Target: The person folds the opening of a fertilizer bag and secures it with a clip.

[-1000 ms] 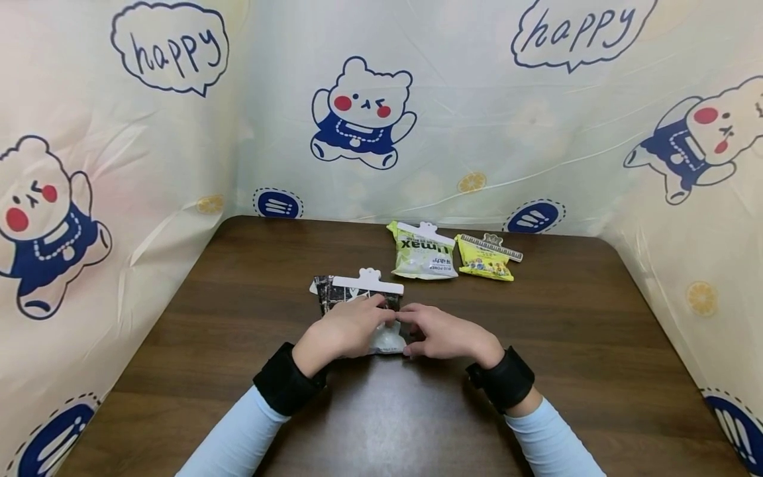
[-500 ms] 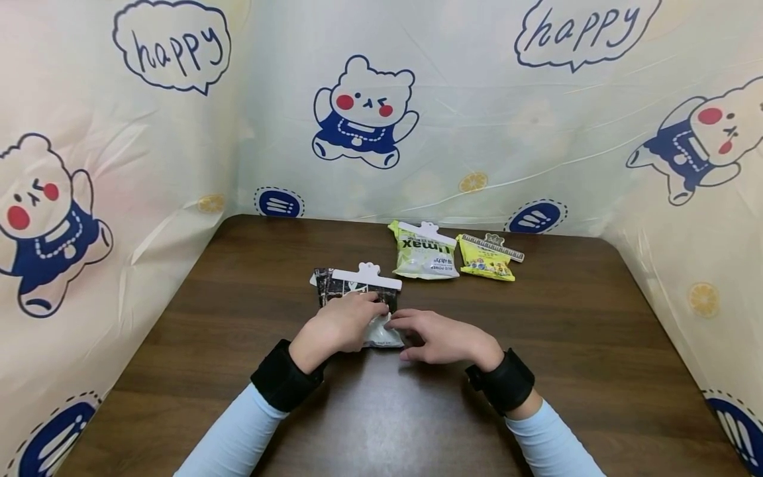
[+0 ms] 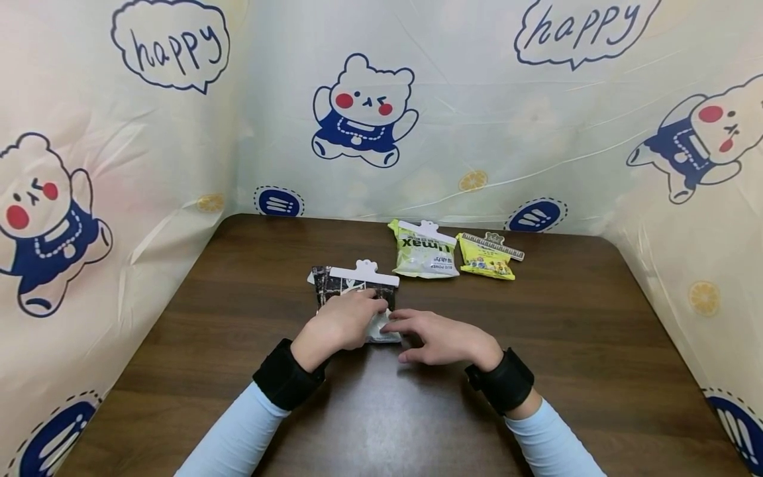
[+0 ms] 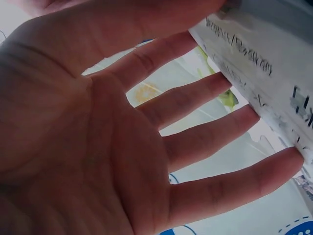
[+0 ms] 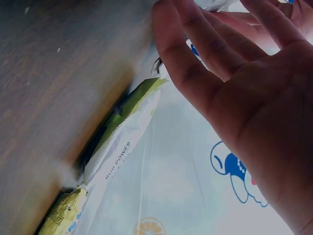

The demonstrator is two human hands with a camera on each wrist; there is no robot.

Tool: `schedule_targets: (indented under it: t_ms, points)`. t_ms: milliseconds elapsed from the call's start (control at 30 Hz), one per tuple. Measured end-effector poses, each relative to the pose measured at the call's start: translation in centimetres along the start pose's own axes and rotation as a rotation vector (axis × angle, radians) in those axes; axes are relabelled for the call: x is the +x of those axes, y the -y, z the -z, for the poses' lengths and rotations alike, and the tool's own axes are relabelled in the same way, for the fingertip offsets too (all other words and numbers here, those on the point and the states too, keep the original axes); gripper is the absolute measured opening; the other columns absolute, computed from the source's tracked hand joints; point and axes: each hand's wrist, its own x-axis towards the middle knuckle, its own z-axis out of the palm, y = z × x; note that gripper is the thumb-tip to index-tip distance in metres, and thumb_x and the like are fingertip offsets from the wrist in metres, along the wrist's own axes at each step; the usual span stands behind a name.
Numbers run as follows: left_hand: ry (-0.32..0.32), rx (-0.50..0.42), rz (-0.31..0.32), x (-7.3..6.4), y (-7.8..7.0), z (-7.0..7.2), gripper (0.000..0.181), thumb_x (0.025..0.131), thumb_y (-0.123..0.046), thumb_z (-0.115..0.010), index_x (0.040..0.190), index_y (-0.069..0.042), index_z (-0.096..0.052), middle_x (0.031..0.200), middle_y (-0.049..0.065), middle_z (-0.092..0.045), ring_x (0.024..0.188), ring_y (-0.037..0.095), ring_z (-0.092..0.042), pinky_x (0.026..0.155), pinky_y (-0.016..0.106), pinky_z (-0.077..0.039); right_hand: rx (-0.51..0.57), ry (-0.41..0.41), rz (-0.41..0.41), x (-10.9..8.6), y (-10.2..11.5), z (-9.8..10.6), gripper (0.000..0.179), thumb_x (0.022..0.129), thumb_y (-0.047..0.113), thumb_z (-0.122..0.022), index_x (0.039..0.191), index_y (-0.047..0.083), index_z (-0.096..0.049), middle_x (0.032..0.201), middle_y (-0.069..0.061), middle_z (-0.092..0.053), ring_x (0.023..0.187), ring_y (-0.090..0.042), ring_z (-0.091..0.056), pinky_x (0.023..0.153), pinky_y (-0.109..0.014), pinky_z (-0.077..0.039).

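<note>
A black and white snack bag [image 3: 381, 326] lies left of the table's middle, a white sealing clip [image 3: 365, 277] across its far end. My left hand [image 3: 341, 321] rests on it and covers part of its face. In the left wrist view the outstretched fingers [image 4: 210, 196] meet the white printed side of the bag with their tips. My right hand [image 3: 438, 336] is at the bag's near right corner, index finger over its white part. Its palm [image 5: 274, 112] faces the camera in the right wrist view, with nothing in it.
Toward the back stand a green and white bag [image 3: 424, 258] with a white clip and, to its right, a smaller yellow bag [image 3: 485, 260] with a ruler-marked clip. The brown table [image 3: 208, 344] is walled by a printed curtain [image 3: 477, 119].
The black and white bag has slid a little away from me and slightly left, with my left hand on it. My right hand's fingers have moved slightly left. The two back bags stay put.
</note>
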Motion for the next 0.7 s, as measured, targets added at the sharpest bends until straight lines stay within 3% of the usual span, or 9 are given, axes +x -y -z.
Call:
schedule_targets:
  t_ms: [300,700]
  points:
    - [-0.010,0.023,0.049,0.5,1.0,0.1,0.057,0.087,0.000,-0.077,0.140,-0.018,-0.063,0.151,0.014,-0.058,0.130,0.038,-0.059,0.085,0.060,-0.059,-0.001,0.019,-0.019,0.1,-0.3,0.0,0.055,0.100,0.021,-0.071,0.151,0.008,-0.054,0.164,-0.026,-0.040,0.150,-0.039,-0.038,0.119,-0.058,-0.038]
    - [-0.007,0.045,0.094,0.9,2.0,0.2,0.054,0.092,0.003,-0.069,0.140,-0.019,-0.061,0.149,0.013,-0.058,0.131,0.037,-0.058,0.087,0.064,-0.057,-0.021,-0.024,-0.029,-0.7,-1.2,1.1,0.051,0.101,0.019,-0.070,0.148,0.004,-0.056,0.156,-0.028,-0.049,0.143,-0.040,-0.047,0.115,-0.059,-0.042]
